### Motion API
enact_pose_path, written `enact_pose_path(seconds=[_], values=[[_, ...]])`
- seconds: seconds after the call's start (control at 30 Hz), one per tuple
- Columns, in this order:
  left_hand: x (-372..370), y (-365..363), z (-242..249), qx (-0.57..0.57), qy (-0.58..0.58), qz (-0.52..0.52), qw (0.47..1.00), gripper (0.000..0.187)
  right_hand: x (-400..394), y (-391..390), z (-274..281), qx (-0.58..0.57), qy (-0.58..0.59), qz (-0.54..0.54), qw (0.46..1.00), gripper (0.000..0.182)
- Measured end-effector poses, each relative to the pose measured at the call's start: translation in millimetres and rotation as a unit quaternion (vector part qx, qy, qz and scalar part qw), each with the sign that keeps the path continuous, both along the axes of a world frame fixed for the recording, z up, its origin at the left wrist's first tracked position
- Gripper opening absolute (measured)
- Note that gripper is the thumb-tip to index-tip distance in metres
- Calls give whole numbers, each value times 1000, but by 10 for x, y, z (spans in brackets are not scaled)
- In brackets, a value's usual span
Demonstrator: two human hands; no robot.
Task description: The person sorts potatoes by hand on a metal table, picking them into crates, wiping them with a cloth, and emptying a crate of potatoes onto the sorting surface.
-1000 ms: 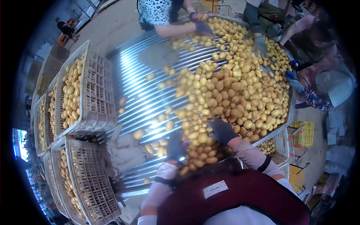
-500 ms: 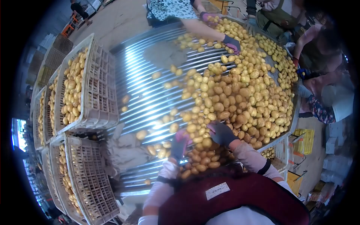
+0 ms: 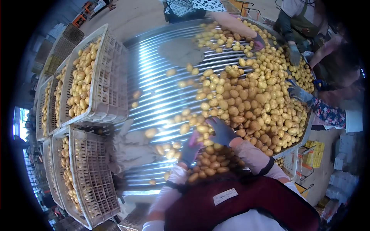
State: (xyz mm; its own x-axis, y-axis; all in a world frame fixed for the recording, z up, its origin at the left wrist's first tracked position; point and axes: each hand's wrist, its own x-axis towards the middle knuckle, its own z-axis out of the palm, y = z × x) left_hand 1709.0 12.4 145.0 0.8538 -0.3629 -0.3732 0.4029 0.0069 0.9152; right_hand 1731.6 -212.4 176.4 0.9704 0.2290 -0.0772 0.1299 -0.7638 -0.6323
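Potatoes (image 3: 246, 104) lie in a wide heap over a ribbed metal sorting table (image 3: 154, 86). My left hand (image 3: 190, 149), in a grey and pink glove, is at the near side of the heap, palm turned toward the right, fingers apart and somewhat blurred. Just to its right, my right hand (image 3: 224, 133) rests on the potatoes with its fingers stretched to the left. Neither hand appears closed around a potato. Between and below my hands lies a darker cluster of potatoes (image 3: 210, 163). A few loose ones sit left of my left hand.
Plastic crates (image 3: 111, 81) full of potatoes stand stacked along the left. A grey cloth (image 3: 133, 150) lies on the table's near left corner. Across the table, a co-worker's gloved hand (image 3: 259, 41) reaches into the heap. More co-workers are at the right edge. A yellow crate (image 3: 315, 154) stands right.
My right hand has moved slightly up and left over the potatoes; my left hand has shifted a little right. The view has turned slightly. Co-workers' gloved hands at the right now reach over the heap.
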Motion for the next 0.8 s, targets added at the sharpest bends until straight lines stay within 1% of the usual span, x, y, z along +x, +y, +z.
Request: enact_pose_path(seconds=[0.07,0.1,0.2,0.27,0.3,0.33,0.37,0.4,0.43,0.47,0.5,0.53,0.6,0.63,0.67,0.7,0.73,0.77,0.8], values=[[10,-4,-31,-28,41,28,998,63,-39,33,181,-28,5,-7,1000,67],[19,-11,-77,-9,20,22,999,63,-60,78,244,-42,20,-22,999,64],[106,-36,-298,62,-28,-2,998,63,-55,105,210,20,53,-51,997,62],[191,-79,-466,120,-51,-25,991,63,-40,22,39,80,82,-30,993,67],[225,-105,-348,77,-8,-11,997,62,-8,-46,-42,109,93,-20,989,69],[241,-117,-108,35,36,5,999,62,37,-128,-92,156,108,-1,982,70],[242,-119,-1,7,65,14,998,62,82,-209,-141,204,123,20,971,71],[241,-120,106,-20,95,23,995,62,120,-223,-61,251,138,41,957,71],[238,-116,135,-33,109,27,993,61,90,-189,109,378,272,-36,884,70],[235,-115,182,-46,123,30,991,61,97,-186,115,453,324,-51,829,67],[239,-147,408,-17,145,30,989,60,108,-184,116,523,373,-64,764,65],[245,-210,760,12,167,30,985,59,118,-181,112,587,417,-77,689,63],[242,-283,929,36,186,38,981,58,99,-129,36,631,420,-64,650,51],[222,-302,878,32,183,46,982,58,94,-112,20,651,420,-58,630,46],[217,-312,862,58,147,31,987,58,80,-112,7,645,404,-37,647,44],[213,-322,845,86,111,18,990,58,78,-71,154,639,388,-17,664,43],[214,-333,850,143,40,-17,989,58,91,-39,231,666,400,-14,629,39],[205,-359,810,158,-23,-28,987,58,104,-7,308,691,413,-11,594,39],[197,-384,770,175,-86,-36,980,57,86,-13,323,715,411,-55,563,39]])
